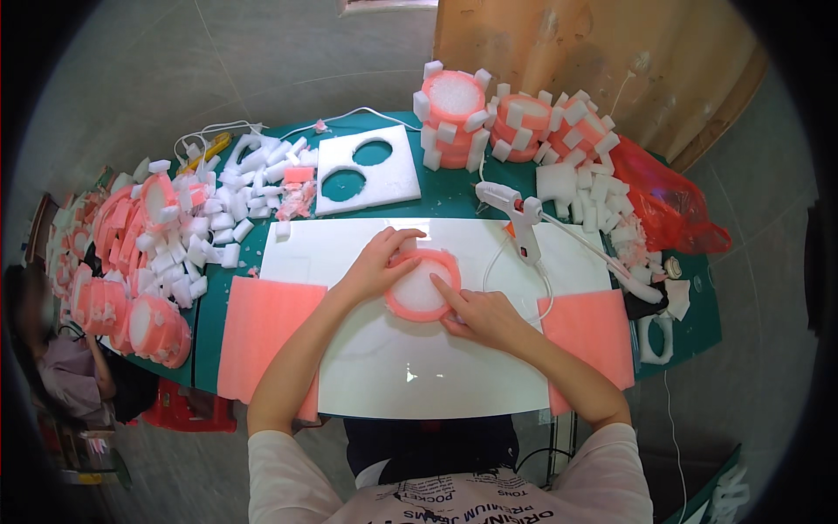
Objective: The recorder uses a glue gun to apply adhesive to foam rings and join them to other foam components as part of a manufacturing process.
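A round white foam disc (414,291) with a pink foam rim lies on the white board in front of me. My left hand (381,265) grips its far left side, thumb over the rim and fingers stretched round the far edge. A small white piece shows beside those fingers. From the right, my right hand (482,316) holds the near right rim, its index finger laid on the disc and its thumb at the outer edge. A white glue gun (515,212) stands to the right beyond my right hand, its cord looping down onto the board.
Pink foam sheets (272,336) flank the white board (419,375). White foam blocks (231,205) and pink rings (155,327) pile up at left. Behind stand a foam sheet (393,179) with two round holes, stacked pink cylinders (454,144) and a red bag (668,192). Another person sits far left.
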`<control>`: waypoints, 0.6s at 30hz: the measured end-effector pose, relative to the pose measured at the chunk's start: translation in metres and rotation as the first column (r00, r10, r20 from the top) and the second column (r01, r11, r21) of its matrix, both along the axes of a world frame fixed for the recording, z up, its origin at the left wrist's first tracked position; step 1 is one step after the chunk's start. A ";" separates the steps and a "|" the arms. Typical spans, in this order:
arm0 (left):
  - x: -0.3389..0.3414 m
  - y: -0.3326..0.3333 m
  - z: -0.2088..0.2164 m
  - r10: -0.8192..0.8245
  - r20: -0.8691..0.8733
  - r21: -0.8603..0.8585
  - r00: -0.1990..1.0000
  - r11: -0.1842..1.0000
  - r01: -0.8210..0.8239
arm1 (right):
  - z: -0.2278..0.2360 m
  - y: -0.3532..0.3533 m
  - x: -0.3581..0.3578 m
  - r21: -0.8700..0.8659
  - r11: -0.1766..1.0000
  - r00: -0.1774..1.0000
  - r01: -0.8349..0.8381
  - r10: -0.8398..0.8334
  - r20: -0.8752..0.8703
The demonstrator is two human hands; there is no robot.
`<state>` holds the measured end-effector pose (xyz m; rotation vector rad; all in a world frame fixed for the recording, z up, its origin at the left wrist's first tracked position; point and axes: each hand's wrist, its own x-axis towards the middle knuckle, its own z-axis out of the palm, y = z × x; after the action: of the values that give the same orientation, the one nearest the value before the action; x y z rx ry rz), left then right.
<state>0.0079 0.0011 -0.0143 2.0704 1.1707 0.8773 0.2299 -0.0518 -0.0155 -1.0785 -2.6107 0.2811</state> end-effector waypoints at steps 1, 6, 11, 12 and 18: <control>0.000 0.000 -0.001 -0.002 0.005 0.010 1.000 1.000 0.002 | 0.000 0.000 0.000 -0.001 1.000 1.000 0.000 0.000 0.003; 0.000 0.000 0.000 0.001 -0.002 0.003 1.000 1.000 -0.001 | 0.000 0.000 0.000 0.003 1.000 1.000 0.005 -0.005 0.022; 0.000 0.000 0.000 -0.002 0.002 0.013 1.000 1.000 0.002 | 0.001 0.000 0.002 -0.019 1.000 0.998 -0.003 0.004 0.062; 0.000 0.000 0.000 -0.003 0.006 0.016 1.000 1.000 0.003 | 0.002 0.000 0.002 -0.022 1.000 0.997 -0.007 0.008 0.076; 0.000 0.000 0.001 -0.003 -0.001 0.005 1.000 1.000 0.003 | 0.001 0.000 0.003 -0.020 1.000 0.996 -0.019 0.020 0.085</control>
<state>0.0083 0.0010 -0.0130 2.0762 1.1665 0.8783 0.2327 -0.0516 -0.0143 -1.0946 -2.7002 0.2714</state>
